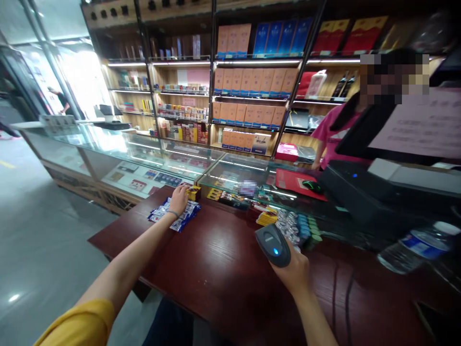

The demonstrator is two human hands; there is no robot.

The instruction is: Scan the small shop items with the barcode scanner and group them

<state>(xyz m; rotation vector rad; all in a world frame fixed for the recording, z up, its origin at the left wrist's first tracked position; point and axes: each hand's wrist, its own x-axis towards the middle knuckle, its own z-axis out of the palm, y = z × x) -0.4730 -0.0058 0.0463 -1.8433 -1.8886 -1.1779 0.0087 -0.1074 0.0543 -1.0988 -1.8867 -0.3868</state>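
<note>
My right hand (293, 271) is closed around a dark grey barcode scanner (273, 244) with a blue light, held just above the dark red wooden counter (216, 269). My left hand (179, 198) reaches far forward and rests on a pile of blue and white snack packets (187, 217) at the counter's far edge, fingers curled down onto them. A small yellow box (194, 192) stands just beyond that hand.
A glass display counter (151, 154) runs behind, with small goods (288, 226) stacked near the scanner. A person in a pink shirt (333, 132) stands behind a black monitor (396, 129) and till. A water bottle (414, 245) lies at the right. Shelves of boxes fill the back wall.
</note>
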